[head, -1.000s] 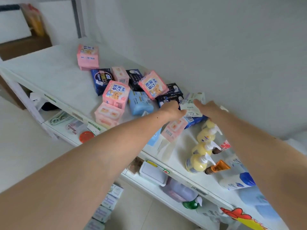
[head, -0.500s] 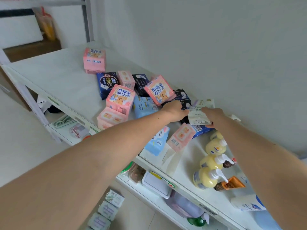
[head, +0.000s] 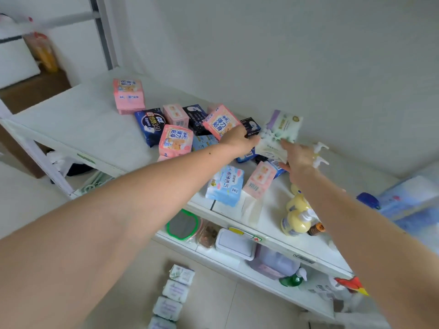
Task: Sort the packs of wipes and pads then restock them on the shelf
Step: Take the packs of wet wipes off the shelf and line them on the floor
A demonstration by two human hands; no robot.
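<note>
Both my hands reach over the white shelf top (head: 71, 124) to a pale green and white pack of wipes (head: 279, 134) near the wall. My left hand (head: 237, 141) pinches its left edge and my right hand (head: 297, 157) grips its lower right side. Around it lies a jumble of packs: pink pad packs (head: 219, 121) (head: 175, 141), dark blue packs (head: 149, 124), a light blue pack (head: 224, 185) and a pink pack (head: 259, 179) at the front edge. One pink pack (head: 128, 96) stands apart to the left.
Yellow pump bottles (head: 297, 217) stand on the shelf top right of the packs. The lower shelf holds a white lidded box (head: 235, 244), a green-rimmed item (head: 183, 225) and a purple jug (head: 273, 263). Several wipe packs (head: 175, 290) lie in a row on the floor.
Both hands have lifted the pale green wipes pack up and slightly right, off the pile, and it is now tilted upright. The camera view shifted too.
</note>
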